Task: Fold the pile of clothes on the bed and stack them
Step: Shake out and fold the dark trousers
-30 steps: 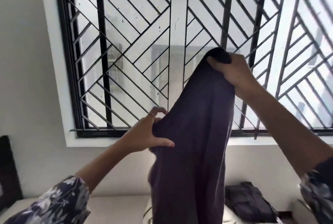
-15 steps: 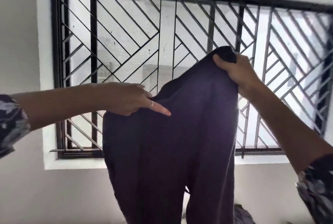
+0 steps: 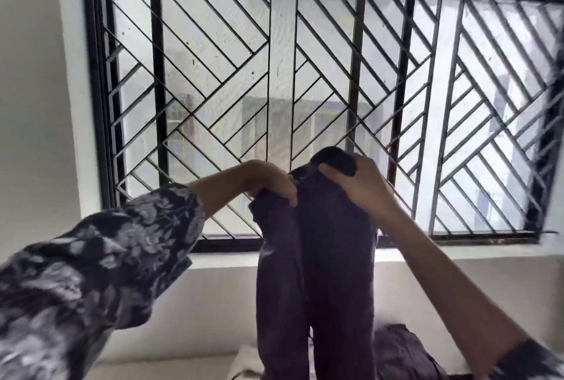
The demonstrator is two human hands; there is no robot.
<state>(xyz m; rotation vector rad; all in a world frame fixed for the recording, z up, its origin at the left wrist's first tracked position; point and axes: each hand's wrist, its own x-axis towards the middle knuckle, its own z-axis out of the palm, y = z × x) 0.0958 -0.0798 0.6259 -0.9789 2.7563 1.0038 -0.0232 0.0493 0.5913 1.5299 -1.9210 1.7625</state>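
Observation:
A dark purple garment [image 3: 329, 272] hangs in the air in front of the window, doubled lengthwise into two long hanging halves. My left hand [image 3: 271, 182] grips the top edge of the left half. Right beside it, my right hand [image 3: 351, 179] grips the bunched top of the right half. The two hands nearly touch at chest height. The garment's lower end runs out of the frame at the bottom. A dark crumpled piece of clothing [image 3: 399, 352] lies on the bed behind it at lower right.
A large window with a black diagonal grille [image 3: 274, 74] fills the wall ahead above a white sill [image 3: 457, 253]. A pale bed surface [image 3: 171, 367] and something white [image 3: 247, 359] show along the bottom edge. Grey wall stands at the left.
My left hand has swung in from the left and taken hold of the garment's top next to my right hand. The spread cloth has come together into a narrow doubled strip, held lower.

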